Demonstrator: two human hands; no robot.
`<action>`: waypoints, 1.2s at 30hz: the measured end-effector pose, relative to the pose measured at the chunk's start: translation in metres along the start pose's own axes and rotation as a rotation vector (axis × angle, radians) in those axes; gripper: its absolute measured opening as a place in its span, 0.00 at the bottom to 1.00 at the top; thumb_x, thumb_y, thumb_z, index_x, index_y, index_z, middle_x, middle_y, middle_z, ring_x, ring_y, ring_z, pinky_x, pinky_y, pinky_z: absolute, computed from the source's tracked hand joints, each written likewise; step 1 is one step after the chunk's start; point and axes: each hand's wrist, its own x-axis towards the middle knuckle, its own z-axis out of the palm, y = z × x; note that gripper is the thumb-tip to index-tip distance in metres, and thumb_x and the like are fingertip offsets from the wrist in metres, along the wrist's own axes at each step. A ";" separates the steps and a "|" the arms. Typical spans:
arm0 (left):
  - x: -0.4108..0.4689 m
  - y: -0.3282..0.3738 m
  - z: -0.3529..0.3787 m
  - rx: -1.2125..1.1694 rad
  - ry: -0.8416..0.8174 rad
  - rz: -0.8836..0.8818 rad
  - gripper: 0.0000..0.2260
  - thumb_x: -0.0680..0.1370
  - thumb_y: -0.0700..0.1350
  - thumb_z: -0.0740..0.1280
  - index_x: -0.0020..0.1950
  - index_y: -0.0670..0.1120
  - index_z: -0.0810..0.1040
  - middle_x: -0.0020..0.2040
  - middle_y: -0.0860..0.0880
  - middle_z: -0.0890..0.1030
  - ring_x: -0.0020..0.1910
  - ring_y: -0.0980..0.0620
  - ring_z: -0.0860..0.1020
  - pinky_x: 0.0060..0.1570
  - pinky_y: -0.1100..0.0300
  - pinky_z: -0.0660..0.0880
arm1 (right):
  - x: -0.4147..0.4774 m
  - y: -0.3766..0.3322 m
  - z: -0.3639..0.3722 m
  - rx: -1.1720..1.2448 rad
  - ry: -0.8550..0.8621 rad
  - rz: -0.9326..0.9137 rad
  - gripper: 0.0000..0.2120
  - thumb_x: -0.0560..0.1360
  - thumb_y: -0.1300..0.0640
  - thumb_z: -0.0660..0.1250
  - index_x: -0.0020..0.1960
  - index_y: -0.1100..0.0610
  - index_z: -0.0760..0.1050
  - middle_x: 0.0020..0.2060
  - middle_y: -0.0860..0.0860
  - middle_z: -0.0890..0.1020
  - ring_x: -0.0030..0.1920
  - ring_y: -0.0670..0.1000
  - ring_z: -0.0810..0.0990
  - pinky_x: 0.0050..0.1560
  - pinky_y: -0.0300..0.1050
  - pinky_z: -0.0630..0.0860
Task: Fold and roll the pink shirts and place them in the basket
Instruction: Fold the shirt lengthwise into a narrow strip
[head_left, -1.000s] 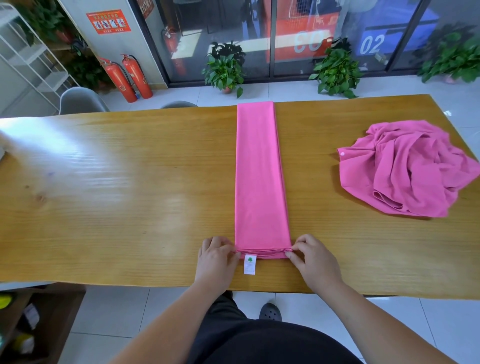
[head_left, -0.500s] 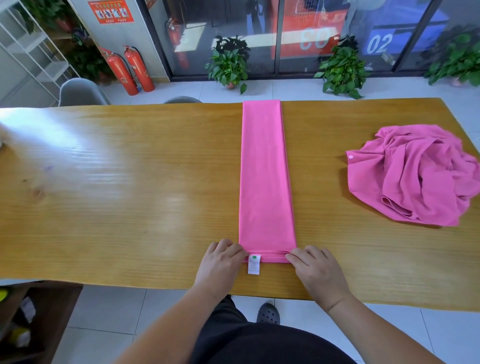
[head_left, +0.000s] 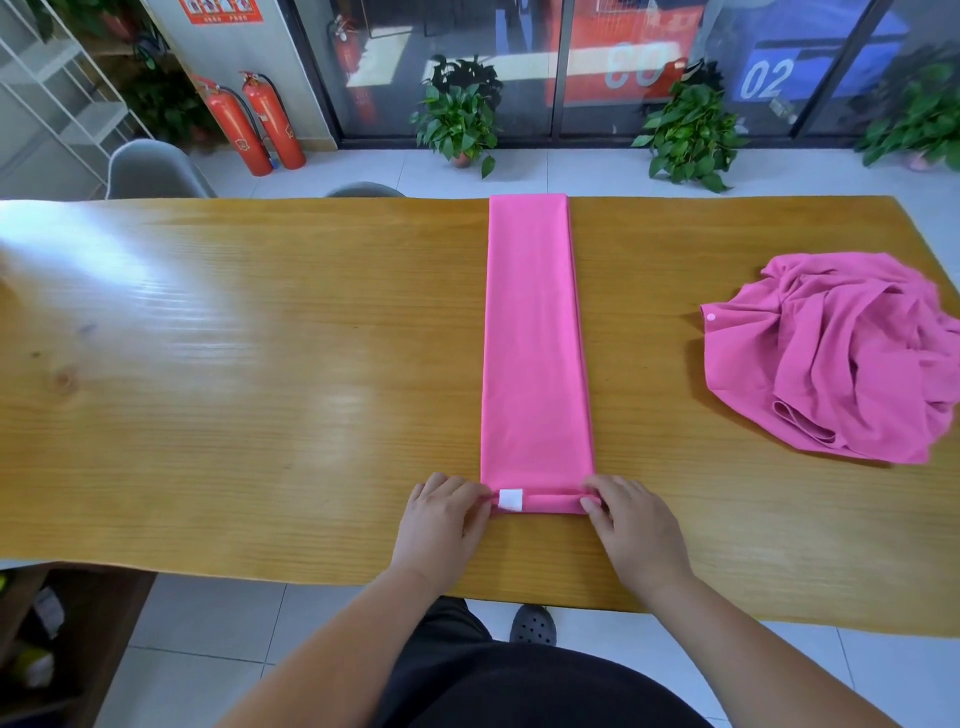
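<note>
Where the shirt (head_left: 535, 338) lay flat before, my left hand (head_left: 441, 519) and right hand (head_left: 634, 525) now pinch its first rolled turn.

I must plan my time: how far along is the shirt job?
Done: one shirt is folded into a long strip. In hand: the left hand and right hand pinch its near end, first turn rolled. Left: finish the roll, then the crumpled shirt; no basket is in view.

1 wide-angle view, worn at head height above the near edge of the counter (head_left: 208, 389), faces forward and down toward 12 o'clock. It sits close over the left hand (head_left: 441, 525) and right hand (head_left: 636, 535) at 6 o'clock and reaches across the counter to the glass wall (head_left: 597, 62) at 12 o'clock.
</note>
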 end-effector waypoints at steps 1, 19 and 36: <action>0.005 0.002 -0.002 -0.050 -0.028 -0.085 0.07 0.85 0.52 0.65 0.60 0.59 0.81 0.47 0.63 0.80 0.53 0.57 0.73 0.56 0.58 0.70 | 0.004 -0.005 -0.003 0.041 -0.009 0.070 0.10 0.85 0.45 0.63 0.64 0.44 0.75 0.48 0.38 0.80 0.47 0.42 0.78 0.42 0.42 0.75; 0.009 -0.002 0.007 0.204 0.112 0.330 0.08 0.80 0.46 0.70 0.59 0.52 0.84 0.58 0.58 0.82 0.56 0.50 0.78 0.53 0.52 0.73 | 0.010 0.019 0.010 -0.301 0.241 -0.316 0.07 0.84 0.57 0.66 0.52 0.54 0.83 0.49 0.47 0.82 0.46 0.53 0.76 0.40 0.49 0.74; 0.023 0.008 -0.001 -0.192 -0.054 -0.190 0.11 0.85 0.52 0.67 0.67 0.60 0.76 0.54 0.64 0.82 0.56 0.57 0.74 0.59 0.54 0.72 | 0.012 0.018 -0.006 0.000 0.021 0.006 0.14 0.84 0.47 0.66 0.68 0.44 0.80 0.55 0.37 0.82 0.54 0.45 0.76 0.51 0.44 0.78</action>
